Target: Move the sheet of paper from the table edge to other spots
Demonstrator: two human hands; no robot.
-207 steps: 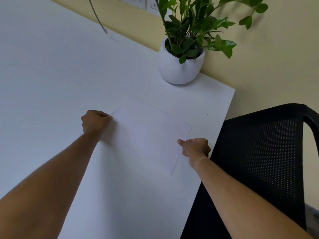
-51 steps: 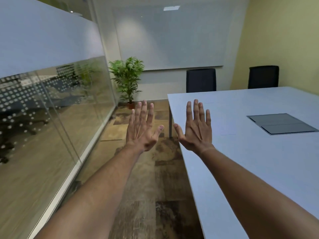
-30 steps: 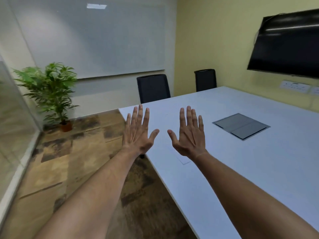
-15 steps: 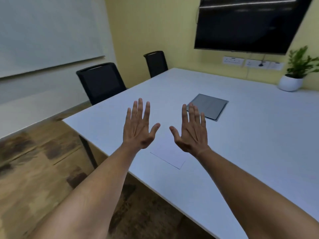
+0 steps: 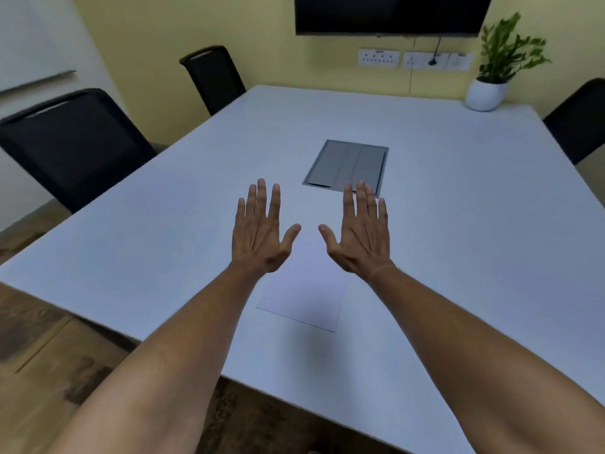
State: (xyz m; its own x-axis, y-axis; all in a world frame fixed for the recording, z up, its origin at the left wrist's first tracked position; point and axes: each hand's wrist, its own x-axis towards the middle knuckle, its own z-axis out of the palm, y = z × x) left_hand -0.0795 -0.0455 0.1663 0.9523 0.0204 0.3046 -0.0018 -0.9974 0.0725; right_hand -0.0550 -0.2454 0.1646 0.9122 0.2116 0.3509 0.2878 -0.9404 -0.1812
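The sheet of paper lies flat on the white table, near the table's front edge, and it sits below and between the two hands. Seen from the sheet's middle, the left hand is at about 11 o'clock and the right hand at about 1 o'clock. Both hands are spread wide, fingers straight and apart, palms turned down and backs toward the camera; they grasp nothing. Whether they touch the sheet cannot be told; the heel of each hand overlaps the sheet's far corners in this view, and the forearms cross its left and right sides.

Past the right fingertips, at 12 o'clock from the sheet, a grey hatch panel is set flush into the tabletop. A potted plant in a white pot stands at the table's far right corner, at 2 o'clock. Black chairs stand at 10 o'clock. A dark screen hangs on the yellow wall above wall sockets. No writing, brand or label can be read anywhere; the sheet looks blank
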